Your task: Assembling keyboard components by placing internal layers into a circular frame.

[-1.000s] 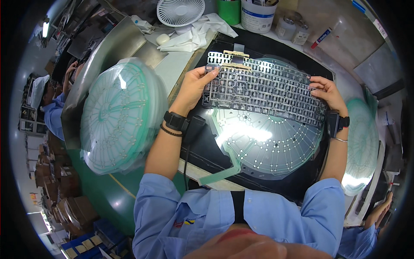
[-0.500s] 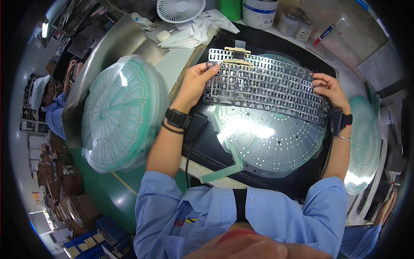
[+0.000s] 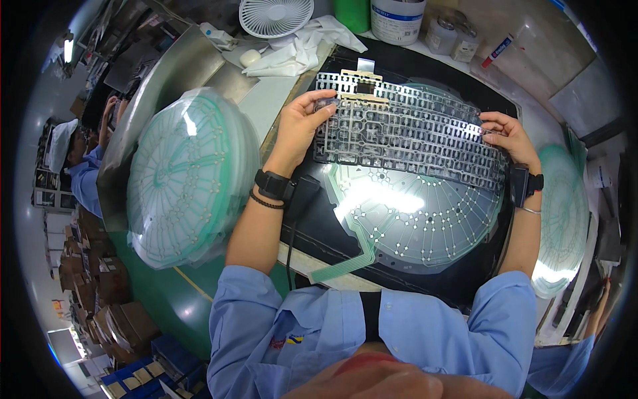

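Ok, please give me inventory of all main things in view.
perforated plate: 1, dark grey, between both hands
circuit film: 1, clear and green, partly behind the plate
mat: 1, black, under the film
film piles: 2, pale green, left and right
fan: 1, white, top
cloth: 1, white, beside fan
tub: 1, white-blue, top
container: 1, green, left of tub
small containers: 2, grey, right of tub
marker pen: 1, red-blue, upper right
boxes: several, brown, lower left
co-workers: 2, blue sleeves, side edges
left hand: 1, bare, plate's left end
right hand: 1, bare, plate's right end
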### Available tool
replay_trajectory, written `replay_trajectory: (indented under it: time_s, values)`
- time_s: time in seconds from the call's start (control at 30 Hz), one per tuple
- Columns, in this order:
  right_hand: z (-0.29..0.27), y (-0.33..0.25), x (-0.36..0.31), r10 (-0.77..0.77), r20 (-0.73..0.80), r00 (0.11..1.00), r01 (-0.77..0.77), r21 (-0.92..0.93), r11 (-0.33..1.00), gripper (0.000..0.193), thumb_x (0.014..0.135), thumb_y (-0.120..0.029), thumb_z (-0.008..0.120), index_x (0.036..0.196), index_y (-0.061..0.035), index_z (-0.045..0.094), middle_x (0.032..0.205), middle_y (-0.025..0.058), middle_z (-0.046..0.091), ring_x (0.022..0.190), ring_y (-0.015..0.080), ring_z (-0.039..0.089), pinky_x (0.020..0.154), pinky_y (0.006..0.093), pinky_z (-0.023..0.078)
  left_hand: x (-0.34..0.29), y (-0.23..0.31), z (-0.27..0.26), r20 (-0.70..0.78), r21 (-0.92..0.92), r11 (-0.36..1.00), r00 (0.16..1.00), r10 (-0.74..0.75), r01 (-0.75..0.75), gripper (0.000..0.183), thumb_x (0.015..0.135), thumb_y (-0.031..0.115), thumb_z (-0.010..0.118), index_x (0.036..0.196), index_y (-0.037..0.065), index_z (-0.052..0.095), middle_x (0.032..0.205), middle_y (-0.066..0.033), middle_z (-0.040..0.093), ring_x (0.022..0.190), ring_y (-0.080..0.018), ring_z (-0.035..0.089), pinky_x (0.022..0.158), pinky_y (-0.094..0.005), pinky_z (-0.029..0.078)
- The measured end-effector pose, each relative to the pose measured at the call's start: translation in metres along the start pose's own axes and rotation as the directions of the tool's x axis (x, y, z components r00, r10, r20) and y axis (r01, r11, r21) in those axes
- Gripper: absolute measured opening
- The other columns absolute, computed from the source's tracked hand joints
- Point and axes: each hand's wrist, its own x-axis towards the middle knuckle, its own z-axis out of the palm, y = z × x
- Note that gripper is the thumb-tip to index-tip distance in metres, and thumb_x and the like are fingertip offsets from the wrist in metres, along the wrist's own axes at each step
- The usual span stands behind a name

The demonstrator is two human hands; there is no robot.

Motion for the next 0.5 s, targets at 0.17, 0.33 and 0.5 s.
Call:
replay_trajectory:
  time_s: [0.17, 0.33, 0.5]
  values:
    - [-0.0012, 0.001, -0.0015, 0.002, -0.02, 1.0, -0.003, -0.029, 1.0, 0.04, 0.075, 0.003, 0.064, 0.114, -0.002, 0.056, 0.095, 0.0014, 0.063, 0.083, 0.0062, 0.059, 0.075, 0.0177, 0.047, -0.0033, 0.004, 0.0072, -0.057, -0.039, 0.998, 0.997, 0.055, -0.057, 0.041, 0.081, -0.002, 0.06, 0.12, -0.002, 0.049, 0.095, -0.0079, 0.064, 0.08, -0.0091, 0.06, 0.074, -0.0204, 0.048]
    - [-0.0007, 0.0026, 0.0004, -0.013, -0.001, 1.0, 0.013, -0.006, 1.0, 0.041, 0.075, 0.003, 0.064, 0.115, -0.0018, 0.056, 0.096, 0.0012, 0.062, 0.086, 0.0065, 0.059, 0.076, 0.0177, 0.047, -0.0017, 0.0046, 0.0038, -0.049, -0.051, 0.998, 0.998, 0.038, -0.041, 0.041, 0.081, 0.001, 0.062, 0.12, -0.002, 0.049, 0.094, -0.0074, 0.064, 0.082, -0.0097, 0.06, 0.075, -0.0226, 0.049]
    - [0.0004, -0.0001, 0.0, -0.008, 0.006, 1.0, 0.009, -0.046, 0.999, 0.041, 0.075, 0.004, 0.064, 0.115, -0.0011, 0.056, 0.096, 0.0023, 0.062, 0.088, 0.007, 0.059, 0.078, 0.0184, 0.047, 0.0007, -0.0033, -0.0023, -0.017, -0.068, 0.994, 0.997, -0.081, 0.08, 0.029, 0.083, 0.006, 0.063, 0.11, -0.001, 0.057, 0.094, -0.0051, 0.064, 0.08, -0.0085, 0.06, 0.074, -0.0224, 0.049]
